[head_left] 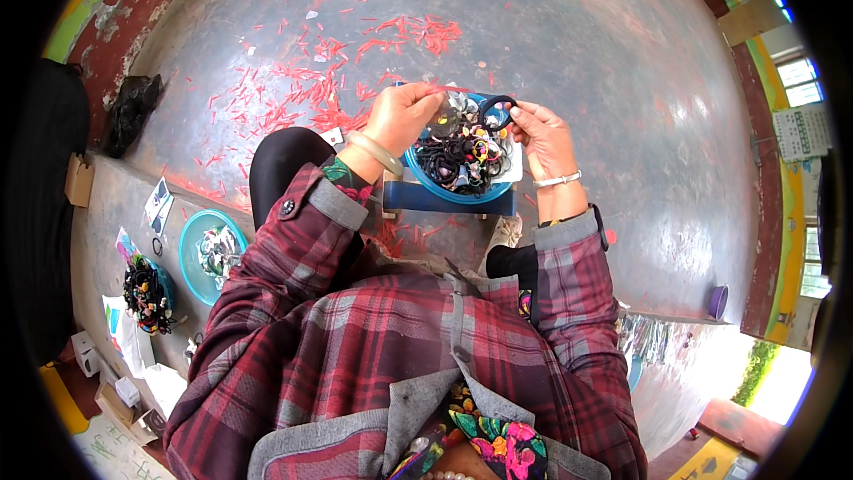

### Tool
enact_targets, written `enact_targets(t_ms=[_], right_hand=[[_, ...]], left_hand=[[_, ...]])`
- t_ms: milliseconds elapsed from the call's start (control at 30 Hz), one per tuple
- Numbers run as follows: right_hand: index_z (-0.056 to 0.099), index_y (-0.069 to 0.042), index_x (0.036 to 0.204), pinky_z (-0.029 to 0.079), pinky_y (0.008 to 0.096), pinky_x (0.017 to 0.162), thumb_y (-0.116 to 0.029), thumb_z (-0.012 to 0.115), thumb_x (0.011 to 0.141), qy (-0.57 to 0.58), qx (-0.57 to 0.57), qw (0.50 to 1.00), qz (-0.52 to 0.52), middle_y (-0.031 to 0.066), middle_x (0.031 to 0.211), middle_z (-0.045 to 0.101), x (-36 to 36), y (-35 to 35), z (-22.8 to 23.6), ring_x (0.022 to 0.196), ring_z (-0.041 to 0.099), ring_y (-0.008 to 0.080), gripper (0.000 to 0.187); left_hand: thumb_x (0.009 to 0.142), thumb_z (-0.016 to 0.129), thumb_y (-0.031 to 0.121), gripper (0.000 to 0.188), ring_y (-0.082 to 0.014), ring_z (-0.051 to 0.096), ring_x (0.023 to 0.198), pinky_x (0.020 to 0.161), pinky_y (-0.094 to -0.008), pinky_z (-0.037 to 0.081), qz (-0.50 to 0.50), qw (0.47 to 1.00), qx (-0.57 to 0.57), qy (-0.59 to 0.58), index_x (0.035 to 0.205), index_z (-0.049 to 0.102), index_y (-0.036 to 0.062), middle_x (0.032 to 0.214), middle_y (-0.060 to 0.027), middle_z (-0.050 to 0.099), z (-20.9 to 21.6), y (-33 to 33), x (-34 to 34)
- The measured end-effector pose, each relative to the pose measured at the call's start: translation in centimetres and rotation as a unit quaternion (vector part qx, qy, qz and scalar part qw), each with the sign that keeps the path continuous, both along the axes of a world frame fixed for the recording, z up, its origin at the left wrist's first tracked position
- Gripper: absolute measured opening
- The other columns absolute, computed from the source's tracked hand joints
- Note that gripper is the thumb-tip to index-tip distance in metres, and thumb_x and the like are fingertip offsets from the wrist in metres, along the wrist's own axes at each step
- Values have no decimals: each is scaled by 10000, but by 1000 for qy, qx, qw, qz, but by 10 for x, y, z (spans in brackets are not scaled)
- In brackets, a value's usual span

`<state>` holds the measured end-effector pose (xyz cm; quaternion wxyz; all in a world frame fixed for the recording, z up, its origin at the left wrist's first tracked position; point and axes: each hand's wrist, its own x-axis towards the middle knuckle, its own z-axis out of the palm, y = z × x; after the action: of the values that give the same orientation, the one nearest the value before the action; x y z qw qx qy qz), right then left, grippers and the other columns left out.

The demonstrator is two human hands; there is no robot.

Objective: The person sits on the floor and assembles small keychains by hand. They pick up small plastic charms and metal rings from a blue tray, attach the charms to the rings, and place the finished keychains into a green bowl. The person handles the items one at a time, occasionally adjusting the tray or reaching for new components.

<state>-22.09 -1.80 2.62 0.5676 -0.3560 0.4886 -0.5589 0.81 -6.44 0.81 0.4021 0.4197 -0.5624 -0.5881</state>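
Note:
Between the fingertips of my right hand (546, 137) is a black hair tie (496, 113), held up over the far right side of a blue basin. My left hand (404, 117) is closed in a pinch at the basin's far left. A thin red strip (455, 89) runs from its fingertips toward the hair tie; whether it joins the tie I cannot tell. Beneath both hands the blue basin (411, 163) holds a heap of dark hair ties (458, 156) with small coloured and pale bits. It rests on a low blue stool (426, 199) in front of my knees.
Many red strips (435, 34) lie scattered over the grey floor, ahead and to the left. At my left are a turquoise basin (184, 253) with pale pieces, a pile of dark, colourful hair ties (147, 298) and a black bag (133, 111). A purple container (718, 302) stands far right.

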Motion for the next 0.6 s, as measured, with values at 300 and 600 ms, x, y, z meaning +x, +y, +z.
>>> enact_targets(t_ms=[300, 600], right_hand=[[655, -15, 883, 449, 209, 606, 3, 669, 741, 307, -257, 911, -94, 26, 796, 607, 39, 18, 30, 690, 564, 95, 145], [642, -78, 844, 469, 304, 587, -39, 659, 695, 528, -297, 792, -81, 73, 806, 609, 37, 18, 23, 695, 596, 235, 154]], left_hand=[[889, 530, 132, 242, -120, 611, 796, 717, -228, 499, -67, 996, 59, -31, 1008, 589, -70, 887, -81, 641, 4, 17, -17], [892, 515, 104, 217, -116, 610, 774, 694, -226, 500, -97, 993, 58, -42, 1004, 588, -67, 865, -77, 639, -7, 16, -23]])
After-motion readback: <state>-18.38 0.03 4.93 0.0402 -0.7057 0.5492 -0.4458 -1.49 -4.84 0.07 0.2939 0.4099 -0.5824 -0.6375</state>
